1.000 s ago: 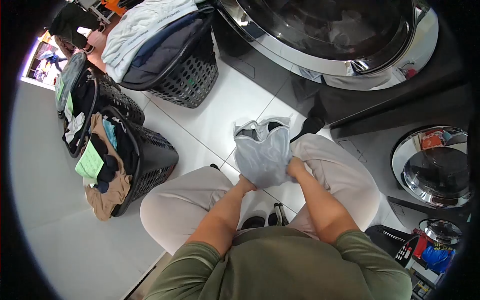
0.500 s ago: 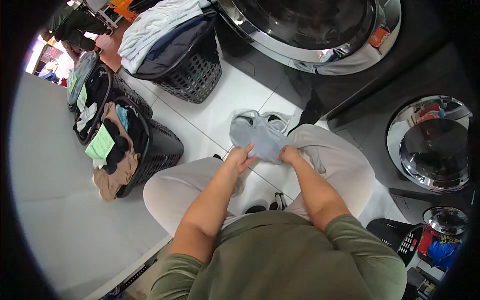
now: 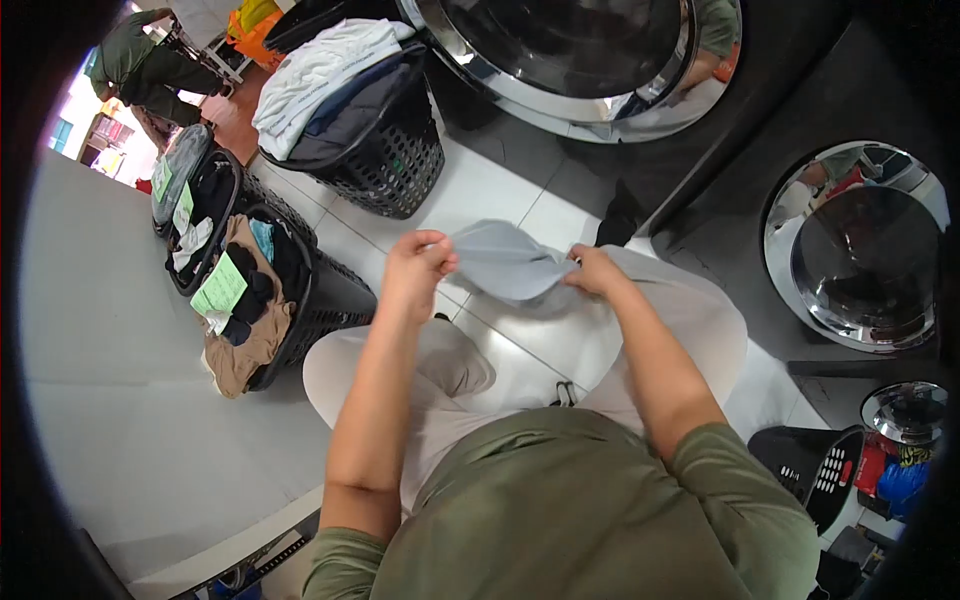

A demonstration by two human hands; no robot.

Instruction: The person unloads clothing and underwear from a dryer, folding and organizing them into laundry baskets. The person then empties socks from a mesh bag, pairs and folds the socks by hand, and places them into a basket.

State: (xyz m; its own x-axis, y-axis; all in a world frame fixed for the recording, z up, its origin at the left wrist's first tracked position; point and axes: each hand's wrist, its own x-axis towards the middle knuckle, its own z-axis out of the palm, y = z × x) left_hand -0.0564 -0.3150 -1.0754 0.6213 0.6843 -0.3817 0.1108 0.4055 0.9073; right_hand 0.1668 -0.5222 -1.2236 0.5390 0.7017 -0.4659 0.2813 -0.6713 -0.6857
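The left hand (image 3: pixel 415 268) pinches one end of a light grey cloth (image 3: pixel 505 262) between the thumb and the fingers, and the right hand (image 3: pixel 592 271) grips the opposite end, its fingertips closed on the edge. The cloth hangs between the two hands, above the white tiled floor (image 3: pixel 515 345) and in front of the spread knees of the person, who wears pale trousers (image 3: pixel 690 320) and a green shirt (image 3: pixel 560 510). Whether anything lies inside the cloth, I cannot tell.

Beyond the left hand stands a black basket (image 3: pixel 392 170) with holes in its side, heaped with folded clothes (image 3: pixel 330 95), white on top and dark below. Nearer the grey wall (image 3: pixel 130 330), on the person's left, is another dark basket (image 3: pixel 345 300) with tan, black and blue garments (image 3: pixel 250 345) hanging over its rim and a green paper (image 3: pixel 219 285) on them. Just past it is one more basket of dark clothes (image 3: pixel 207 195).

A large machine with a round door (image 3: pixel 560 45) stands ahead, and a second round door (image 3: pixel 865 255) is on the right, with an overturned-looking black basket (image 3: pixel 790 460) near it. At the far upper left, another person (image 3: pixel 150 70) in dark green leans forward.
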